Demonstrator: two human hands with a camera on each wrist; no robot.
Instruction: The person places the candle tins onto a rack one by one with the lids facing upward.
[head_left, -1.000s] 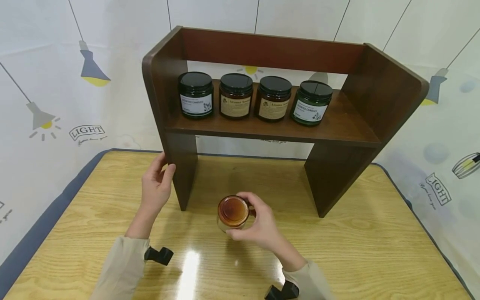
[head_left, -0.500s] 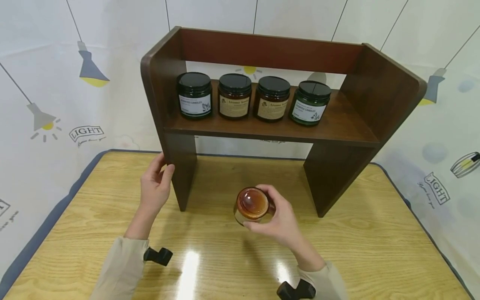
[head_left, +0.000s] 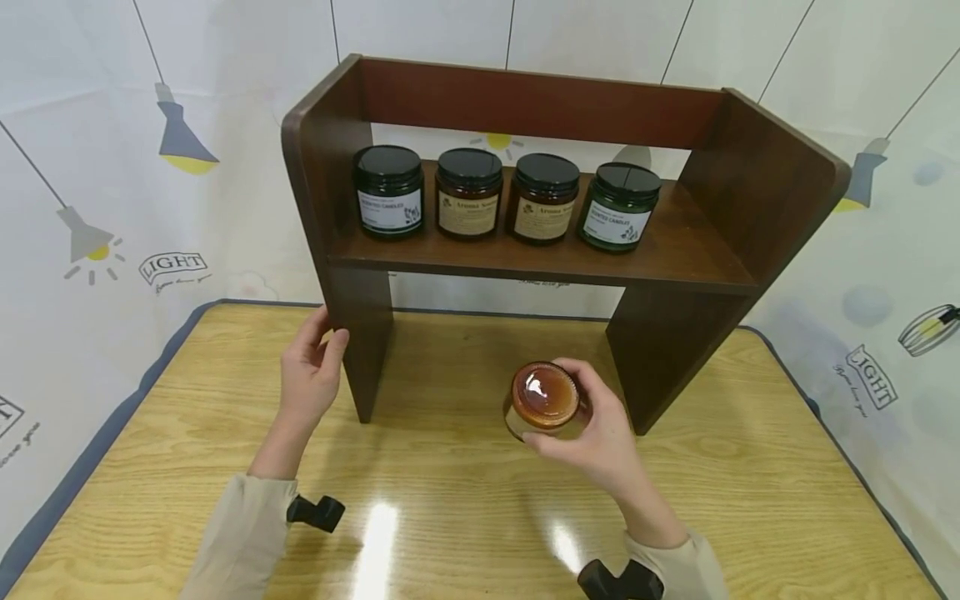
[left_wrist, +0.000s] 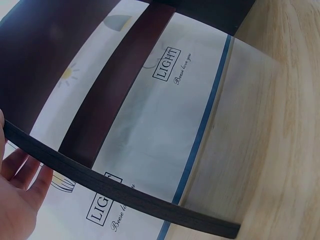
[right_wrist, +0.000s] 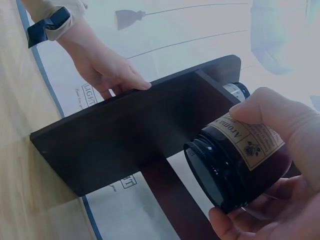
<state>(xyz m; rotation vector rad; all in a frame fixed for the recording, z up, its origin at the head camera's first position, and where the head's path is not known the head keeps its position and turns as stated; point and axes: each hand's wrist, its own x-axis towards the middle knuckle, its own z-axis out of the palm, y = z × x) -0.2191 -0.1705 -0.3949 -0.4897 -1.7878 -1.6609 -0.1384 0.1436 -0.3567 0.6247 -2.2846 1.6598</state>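
Observation:
My right hand grips an amber glass candle jar above the table, below the shelf board. It is upside down: the amber base faces up in the head view. In the right wrist view its black screw lid points toward the table, and a tan label shows between thumb and fingers. At the left side panel of the dark wooden shelf, my left hand pinches the front edge, thumb at the edge and fingers along the outer face.
On the shelf board stand a green candle jar at the left, two amber jars in the middle and another green jar at the right. Behind the wooden table hangs a printed cloth.
My right hand has carried the candle jar rightward and slightly away from me, toward the shelf's right panel. The left hand has stayed at the left panel.

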